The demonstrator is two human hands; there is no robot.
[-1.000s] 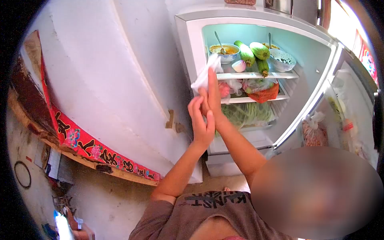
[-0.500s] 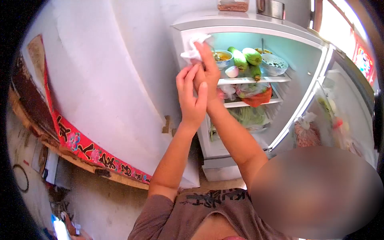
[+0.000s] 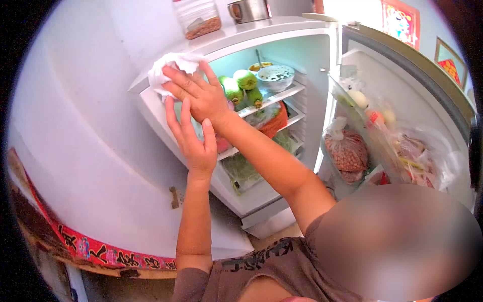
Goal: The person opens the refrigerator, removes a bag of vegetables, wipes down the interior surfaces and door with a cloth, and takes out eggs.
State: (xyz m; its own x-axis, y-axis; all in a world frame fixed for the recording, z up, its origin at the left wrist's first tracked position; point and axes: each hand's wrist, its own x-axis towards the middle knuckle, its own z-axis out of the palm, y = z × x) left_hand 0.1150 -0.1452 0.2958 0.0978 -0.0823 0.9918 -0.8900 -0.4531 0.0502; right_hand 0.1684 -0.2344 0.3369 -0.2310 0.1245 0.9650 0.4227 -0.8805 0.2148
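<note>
A crumpled white cloth (image 3: pixel 168 68) is held under the fingers of my right hand (image 3: pixel 204 98), pressed against the upper left corner of the open refrigerator's frame (image 3: pixel 146 95). My left hand (image 3: pixel 193 148) is just below, fingers spread and pointing up, holding nothing. It is close to the refrigerator's left edge. Behind my right hand, green gourds (image 3: pixel 245 80) and a white bowl with dark specks (image 3: pixel 275 75) sit on the top shelf. The cloth's part beneath my fingers is hidden.
At the right, the refrigerator door (image 3: pixel 427 95) stands open, its racks holding a knotted bag of reddish-brown bits (image 3: pixel 347 148) and other bags. On top are a clear container (image 3: pixel 198 20) and a metal pot (image 3: pixel 248 10). A red lettered banner (image 3: pixel 110 255) runs low at left.
The view has swung right, showing more of the open door. My right hand with the cloth has tilted left, and the cloth is spread wider. My left hand has separated from the right wrist.
</note>
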